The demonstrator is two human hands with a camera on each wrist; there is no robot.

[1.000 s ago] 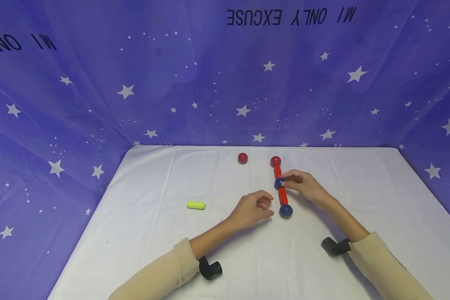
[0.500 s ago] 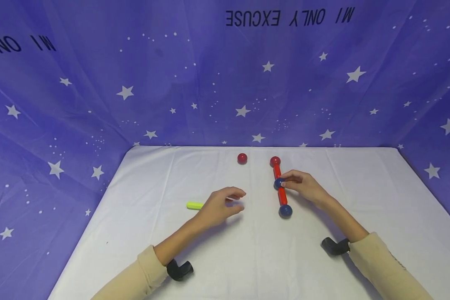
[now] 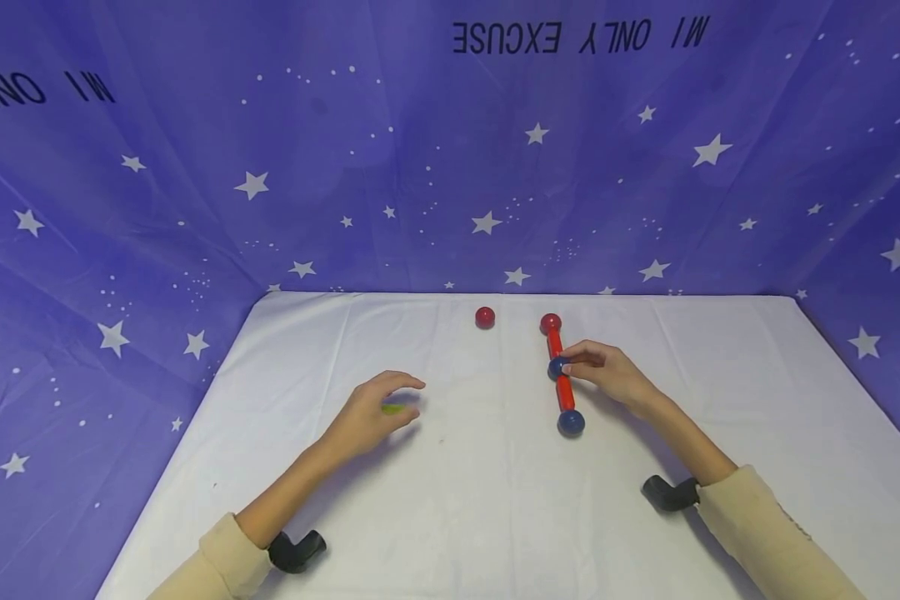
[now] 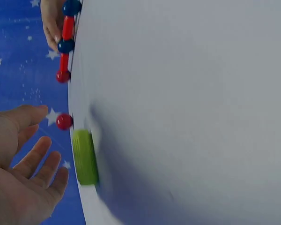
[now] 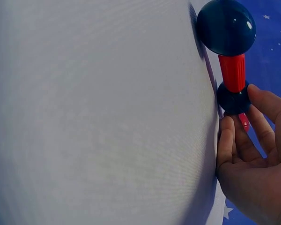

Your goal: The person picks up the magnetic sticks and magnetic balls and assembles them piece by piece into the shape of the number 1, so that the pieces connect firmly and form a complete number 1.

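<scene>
My right hand (image 3: pixel 611 379) pinches the middle blue ball (image 5: pixel 234 97) of a straight chain on the table. From that ball a red rod (image 3: pixel 555 342) leads back to a red ball (image 3: pixel 551 323), and a second red rod (image 3: pixel 566 393) leads forward to another blue ball (image 3: pixel 571 422). To the left, my left hand (image 3: pixel 367 412) hovers with thumb and fingers spread and nothing held. Just beyond it lies a yellow-green ribbed rod (image 4: pixel 85 157), partly hidden behind the hand in the head view.
A loose red ball (image 3: pixel 485 317) sits near the back of the white-covered table (image 3: pixel 480 517), left of the chain. Behind stands a purple curtain (image 3: pixel 435 167) with white stars. Black wrist mounts (image 3: pixel 671 493) stick out from both sleeves.
My left hand has moved left, away from the chain to the yellow-green rod, and its fingers have spread wider. The right hand and the chain have stayed in place.
</scene>
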